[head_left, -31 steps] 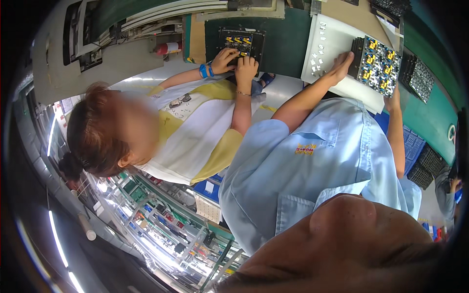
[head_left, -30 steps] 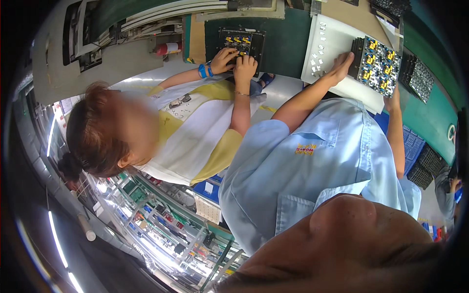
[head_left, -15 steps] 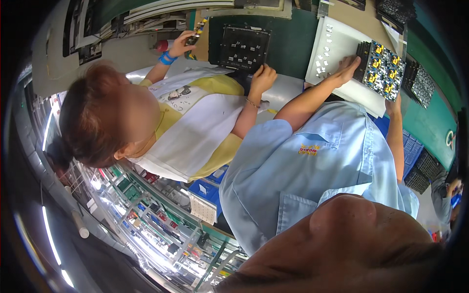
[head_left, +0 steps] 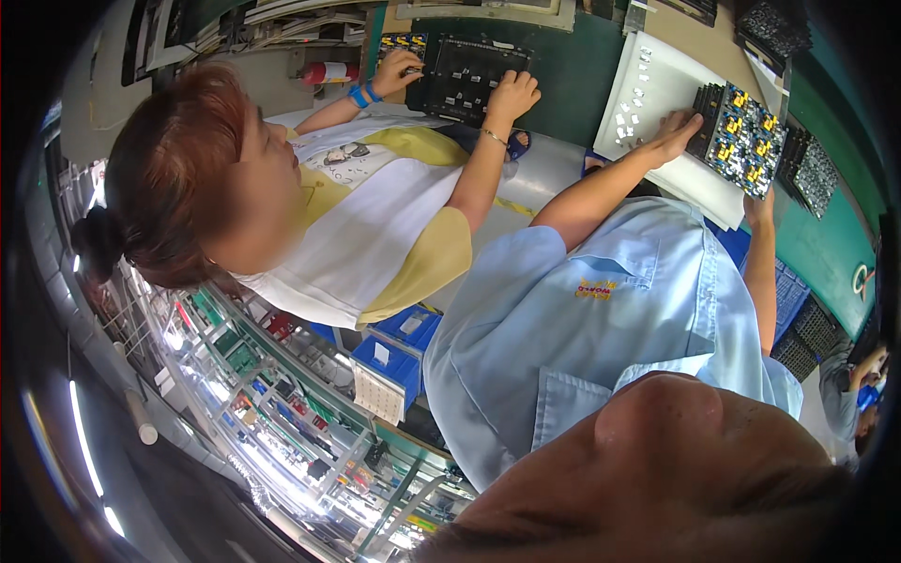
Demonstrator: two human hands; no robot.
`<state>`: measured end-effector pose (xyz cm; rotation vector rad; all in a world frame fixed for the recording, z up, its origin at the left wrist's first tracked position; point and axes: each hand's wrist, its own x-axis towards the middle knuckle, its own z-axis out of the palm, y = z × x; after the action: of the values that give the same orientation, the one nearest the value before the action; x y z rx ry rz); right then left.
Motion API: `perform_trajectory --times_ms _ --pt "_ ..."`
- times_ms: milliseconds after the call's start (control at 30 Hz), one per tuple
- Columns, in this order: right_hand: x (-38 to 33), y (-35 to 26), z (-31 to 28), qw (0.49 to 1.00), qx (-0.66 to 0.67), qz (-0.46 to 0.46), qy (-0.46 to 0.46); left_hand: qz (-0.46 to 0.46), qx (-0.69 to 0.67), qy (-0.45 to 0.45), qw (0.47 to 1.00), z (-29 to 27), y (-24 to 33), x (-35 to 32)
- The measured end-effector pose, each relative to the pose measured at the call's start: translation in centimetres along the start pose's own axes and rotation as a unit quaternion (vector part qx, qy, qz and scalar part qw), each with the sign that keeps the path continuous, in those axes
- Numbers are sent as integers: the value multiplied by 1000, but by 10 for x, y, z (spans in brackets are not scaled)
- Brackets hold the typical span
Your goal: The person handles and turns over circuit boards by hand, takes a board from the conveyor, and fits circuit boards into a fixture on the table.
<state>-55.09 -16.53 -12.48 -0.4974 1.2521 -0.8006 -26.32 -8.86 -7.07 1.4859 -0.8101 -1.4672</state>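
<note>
A stack of circuit boards [head_left: 748, 141] stands tilted between my hands; its front board carries yellow and silver parts, with dark board edges on its left side. My left hand [head_left: 674, 137] presses its fingers against those left edges. At the stack's lower right corner my right hand [head_left: 759, 207] grips it, its fingers mostly hidden behind the boards. Beneath lies a white foam sheet [head_left: 615, 103], with several small white pieces [head_left: 627, 120] scattered on its left part.
To the left a co-worker's hands touch a black tray [head_left: 469, 83], beside a circuit board with yellow parts [head_left: 402, 43]. More dark boards [head_left: 815, 174] stand right of my stack on the green bench [head_left: 826, 249]. Blue crates [head_left: 786, 291] sit below its edge.
My hands and the stack hold nearly the same pose. The co-worker has set down the board with yellow parts beyond the tray and leaned back, with a hand now at the tray's far side.
</note>
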Motion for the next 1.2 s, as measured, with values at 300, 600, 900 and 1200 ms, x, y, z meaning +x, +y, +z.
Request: perform_trajectory --times_ms 300,600,900,1200 --pt "0 2 -5 1000 -10 -17 -17 17 -42 2 999 2 1 -2" --pt "-3 -1 4 1000 4 -17 -9 28 -74 3 997 -1 -3 1" --pt "-3 0 -2 1000 -18 -13 -3 29 -63 0 998 1 -3 0" --pt "-7 -4 1 1000 -8 -5 7 19 -73 -5 997 4 -12 7"
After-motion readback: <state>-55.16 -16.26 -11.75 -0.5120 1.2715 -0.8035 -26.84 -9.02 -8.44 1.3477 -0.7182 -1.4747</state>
